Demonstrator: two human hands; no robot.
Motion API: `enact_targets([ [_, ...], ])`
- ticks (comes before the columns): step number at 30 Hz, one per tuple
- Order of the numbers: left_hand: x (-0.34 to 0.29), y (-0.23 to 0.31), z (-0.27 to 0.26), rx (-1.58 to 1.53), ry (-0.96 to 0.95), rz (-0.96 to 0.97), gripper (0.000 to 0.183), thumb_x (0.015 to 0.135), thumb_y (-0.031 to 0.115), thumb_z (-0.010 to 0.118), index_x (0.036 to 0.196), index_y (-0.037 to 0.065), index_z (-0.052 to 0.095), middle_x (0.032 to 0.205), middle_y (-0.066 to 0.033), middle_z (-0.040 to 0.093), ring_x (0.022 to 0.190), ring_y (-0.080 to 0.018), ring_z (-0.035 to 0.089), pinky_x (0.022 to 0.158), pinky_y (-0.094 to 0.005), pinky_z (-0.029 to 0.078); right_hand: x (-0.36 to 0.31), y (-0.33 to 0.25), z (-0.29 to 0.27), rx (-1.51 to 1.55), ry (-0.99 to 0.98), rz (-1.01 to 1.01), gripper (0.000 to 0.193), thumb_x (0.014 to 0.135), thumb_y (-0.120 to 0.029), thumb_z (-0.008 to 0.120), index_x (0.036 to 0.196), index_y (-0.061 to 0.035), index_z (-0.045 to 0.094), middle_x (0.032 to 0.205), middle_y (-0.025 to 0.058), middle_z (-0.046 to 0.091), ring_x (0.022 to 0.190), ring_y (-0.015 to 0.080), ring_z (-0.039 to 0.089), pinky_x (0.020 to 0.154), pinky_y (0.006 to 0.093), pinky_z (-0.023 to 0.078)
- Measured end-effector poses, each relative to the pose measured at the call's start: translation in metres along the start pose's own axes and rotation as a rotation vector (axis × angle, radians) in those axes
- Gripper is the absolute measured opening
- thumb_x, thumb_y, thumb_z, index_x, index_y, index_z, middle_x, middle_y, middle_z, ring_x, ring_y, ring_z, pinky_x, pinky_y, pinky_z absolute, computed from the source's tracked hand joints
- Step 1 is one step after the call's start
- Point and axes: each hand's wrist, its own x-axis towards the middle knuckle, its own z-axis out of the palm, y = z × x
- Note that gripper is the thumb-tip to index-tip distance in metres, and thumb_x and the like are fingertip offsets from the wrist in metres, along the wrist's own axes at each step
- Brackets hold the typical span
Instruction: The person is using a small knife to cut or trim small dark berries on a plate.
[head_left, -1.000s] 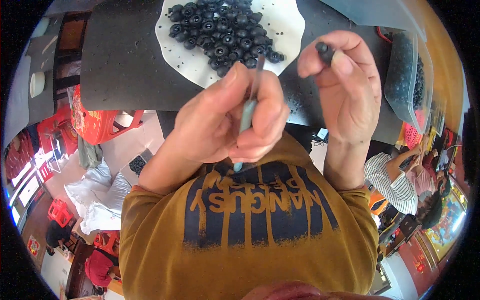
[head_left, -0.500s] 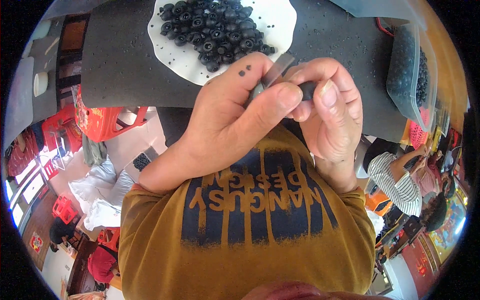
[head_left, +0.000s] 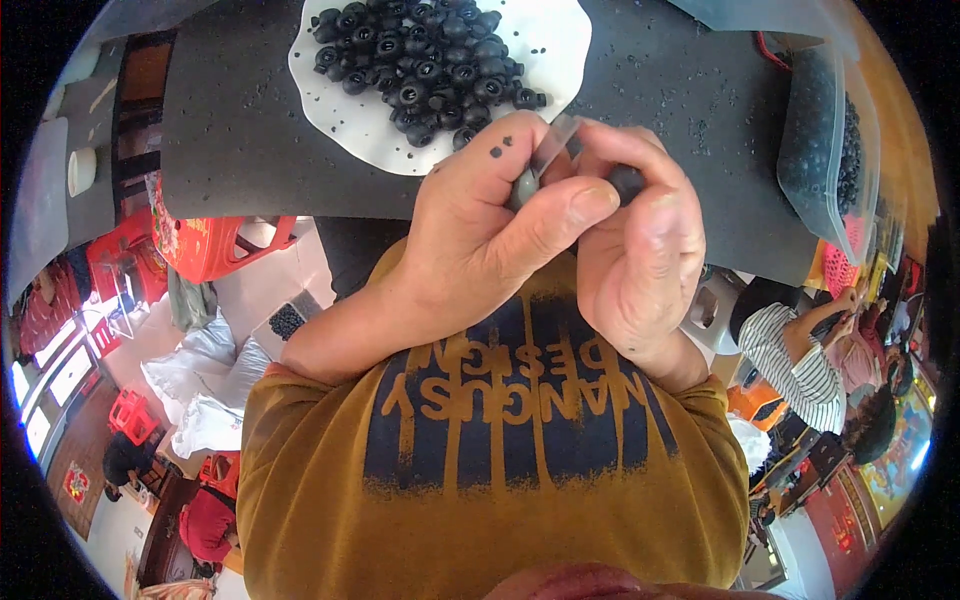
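Observation:
My left hand (head_left: 490, 235) is closed around a small tool with a flat, greyish blade (head_left: 556, 143) that sticks up past the index finger; the rest of the tool is mostly hidden in the fist. Between the fingers of my right hand (head_left: 645, 265) sits a small round black part (head_left: 627, 182), close by my left thumb tip. Both hands meet over the near edge of the table. Just beyond them, a white wavy-rimmed plate (head_left: 555, 75) carries a heap of similar black parts (head_left: 420, 75) with ring-shaped openings. Black crumbs stick to my left hand.
Black scraps are scattered over the dark tabletop (head_left: 680, 120). A clear plastic bin (head_left: 825, 150) of black pieces stands at the right. A red stool (head_left: 210, 240) and white sacks (head_left: 205, 375) lie to the left. Other people, one in a striped top (head_left: 795, 370), are farther off.
My right hand has shifted slightly left and turned, its fingers curling further over the black part. The left hand and blade have moved slightly. The plate appears a little further left.

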Motion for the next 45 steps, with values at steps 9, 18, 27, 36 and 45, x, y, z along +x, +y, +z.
enact_targets([
  [9,0.0,0.0,-0.003,0.04,-0.028,0.033,0.025,0.083,0.025,0.059,0.078,0.002,0.051,0.064,-0.0028,0.046,0.058,-0.0071,0.04,0.05,-0.0212,0.036,0.0,-0.007,-0.007,0.023,-0.059,0.09,0.031,0.089,-0.018,0.045,0.111,0.0032,0.052,0.099,0.0103,0.052,0.087,0.0141,0.049,0.079,0.024,0.038],
  [18,0.005,0.01,-0.006,0.181,-0.119,0.081,0.03,0.083,0.031,0.058,0.079,0.002,0.052,0.063,-0.0059,0.046,0.055,-0.0109,0.043,0.049,-0.0234,0.037,0.002,-0.009,-0.017,-0.03,-0.189,0.076,0.029,0.087,-0.015,0.048,0.108,0.0033,0.053,0.098,0.0095,0.051,0.087,0.0153,0.049,0.08,0.0254,0.038],
  [27,0.002,0.015,-0.008,0.239,-0.189,0.006,0.036,0.082,0.037,0.058,0.076,0.002,0.05,0.061,-0.0066,0.044,0.053,-0.0154,0.044,0.048,-0.0256,0.037,-0.001,-0.008,-0.015,0.349,-0.138,0.161,0.021,0.083,-0.005,0.053,0.103,0.0018,0.051,0.093,0.0106,0.052,0.084,0.0139,0.051,0.077,0.0251,0.04],
  [36,0.003,0.015,-0.009,0.399,-0.232,0.068,0.041,0.075,0.042,0.061,0.077,0.003,0.048,0.064,-0.0113,0.048,0.057,-0.0291,0.05,0.05,-0.0326,0.04,-0.002,-0.006,-0.017,0.292,-0.131,0.164,0.014,0.084,-0.007,0.053,0.094,0.0017,0.056,0.09,0.0109,0.054,0.083,0.0137,0.051,0.075,0.0241,0.04],
  [45,-0.001,0.011,-0.006,0.444,-0.144,0.139,0.05,0.08,0.05,0.053,0.077,0.0,0.051,0.061,-0.0051,0.048,0.051,-0.0141,0.045,0.046,-0.0246,0.035,-0.002,-0.005,-0.013,0.332,-0.11,0.211,0.015,0.086,-0.013,0.051,0.093,0.0006,0.054,0.089,0.01,0.054,0.081,0.0129,0.05,0.074,0.0244,0.04],
])
